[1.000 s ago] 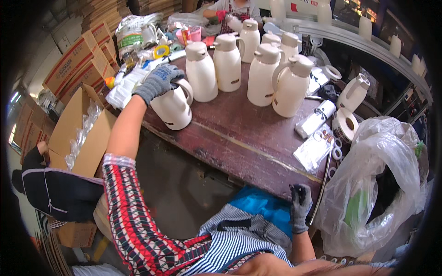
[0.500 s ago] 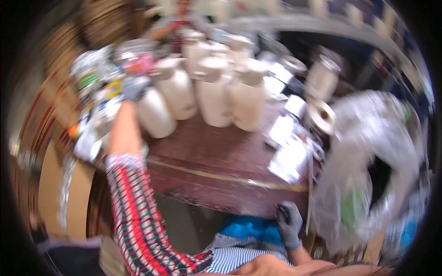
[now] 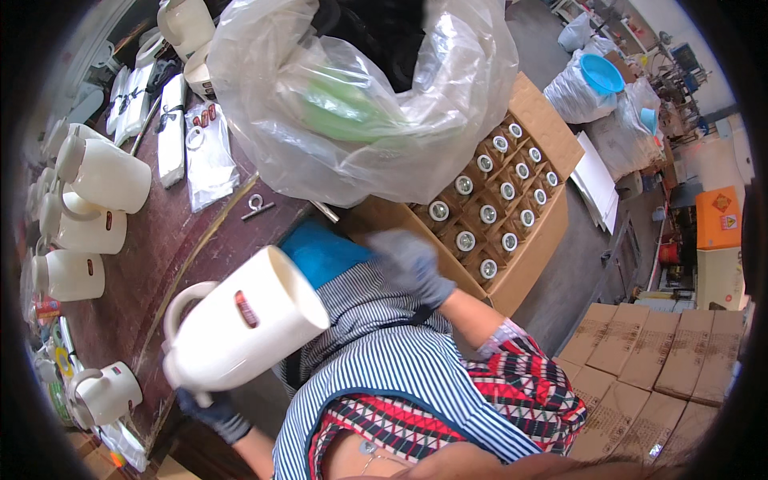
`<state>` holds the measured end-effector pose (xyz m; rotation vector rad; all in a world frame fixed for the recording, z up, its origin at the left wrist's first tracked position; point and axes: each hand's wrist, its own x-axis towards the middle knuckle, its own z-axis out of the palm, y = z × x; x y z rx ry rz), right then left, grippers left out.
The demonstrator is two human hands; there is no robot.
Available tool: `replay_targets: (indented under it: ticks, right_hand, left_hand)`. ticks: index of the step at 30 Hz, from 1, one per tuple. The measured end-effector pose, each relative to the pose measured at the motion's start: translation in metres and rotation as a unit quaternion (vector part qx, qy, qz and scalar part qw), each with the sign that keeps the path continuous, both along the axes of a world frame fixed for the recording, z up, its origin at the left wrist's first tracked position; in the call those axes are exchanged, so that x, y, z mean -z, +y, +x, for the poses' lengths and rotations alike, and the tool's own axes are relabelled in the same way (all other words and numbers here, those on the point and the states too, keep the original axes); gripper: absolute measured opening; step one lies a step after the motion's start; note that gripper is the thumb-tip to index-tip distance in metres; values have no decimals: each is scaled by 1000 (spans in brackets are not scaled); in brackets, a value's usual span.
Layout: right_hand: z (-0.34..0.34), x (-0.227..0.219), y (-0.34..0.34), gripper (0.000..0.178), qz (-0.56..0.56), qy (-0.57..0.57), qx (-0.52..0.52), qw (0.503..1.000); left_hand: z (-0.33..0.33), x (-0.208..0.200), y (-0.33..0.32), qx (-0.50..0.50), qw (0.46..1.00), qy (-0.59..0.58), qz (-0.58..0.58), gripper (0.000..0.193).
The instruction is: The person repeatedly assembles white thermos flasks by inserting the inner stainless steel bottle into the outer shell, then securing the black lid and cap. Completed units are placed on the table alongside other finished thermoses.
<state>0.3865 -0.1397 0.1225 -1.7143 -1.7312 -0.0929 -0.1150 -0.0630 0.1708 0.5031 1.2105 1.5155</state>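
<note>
My left hand (image 3: 214,414), in a dark grey glove, grips a cream-white jug body (image 3: 248,328) by its narrow end, the fingers partly hidden beneath it. The jug lies tilted above my lap, its wide hollow end turned up and to the right. A loop handle and a small dark red label show on its side. My right hand (image 3: 412,266), in a light grey glove, is in front of my striped apron (image 3: 384,372), near a carton (image 3: 524,276). Motion smears its fingers. Capped, silvery-necked pieces (image 3: 488,214) stand between dividers in that carton.
More white jugs (image 3: 112,172) stand on the dark red table (image 3: 212,232) at left, beside packed plastic bags (image 3: 172,132). A big clear plastic bag (image 3: 360,136) bulges over the table's corner. Stacked brown cartons (image 3: 648,360) fill the lower right.
The view has swung to the right, bringing the carton into sight. My left hand has come back from among the table's things and now holds a jug. My right hand is still near my waist.
</note>
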Motion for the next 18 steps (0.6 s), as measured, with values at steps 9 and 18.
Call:
replay_targets:
  ticks: [9, 18]
  right_hand:
    - [184, 141, -46, 71, -413, -73, 144, 897]
    - [182, -73, -35, 63, -355, -66, 22, 932]
  left_hand:
    - [13, 88, -11, 284, 910, 295, 60, 83]
    - [263, -62, -9, 358, 735, 482, 315, 75]
